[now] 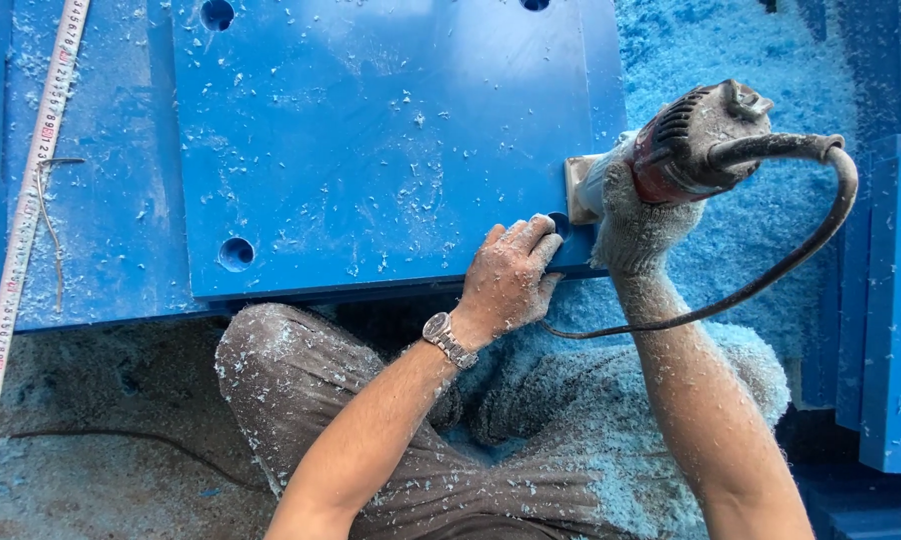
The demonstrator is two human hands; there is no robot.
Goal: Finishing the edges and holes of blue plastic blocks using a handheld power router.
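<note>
Head view, looking down: a large flat blue plastic slab [391, 140] with round drilled holes lies in front of a seated person. Their bare left hand [508, 280] presses flat on the slab's near edge, fingers together, a metal wristwatch [447, 340] on the wrist. Their right hand [636, 215], in a dusty knit glove, is wrapped around a grey and red corded power tool [706, 140] at the slab's right edge. Blue shavings [731, 40] cover everything nearby. A tape measure [26, 230] lies at far left.
</note>
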